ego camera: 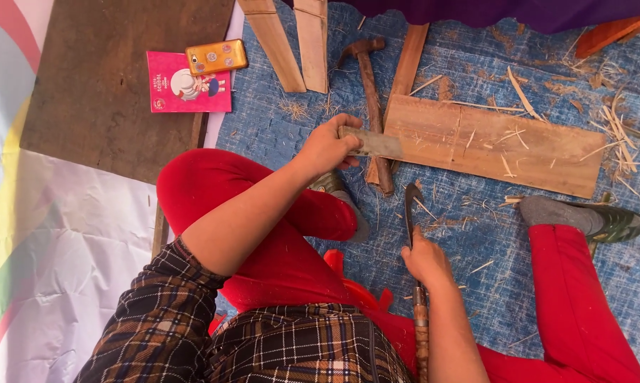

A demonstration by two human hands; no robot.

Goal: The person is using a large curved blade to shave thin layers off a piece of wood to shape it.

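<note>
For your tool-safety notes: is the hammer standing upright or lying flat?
Lying flat. The hammer rests lengthwise on the blue mat, head away from the person, its handle passing under the strip in the left hand.

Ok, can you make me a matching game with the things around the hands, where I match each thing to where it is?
Things:
1. hammer
2. curved blade
3. phone
4. wooden strip

Places:
A. on the pink booklet
B. in the left hand
C. lying on the blue mat, head pointing away
D. in the right hand

Pairs: 1-C, 2-D, 3-A, 4-B
</note>
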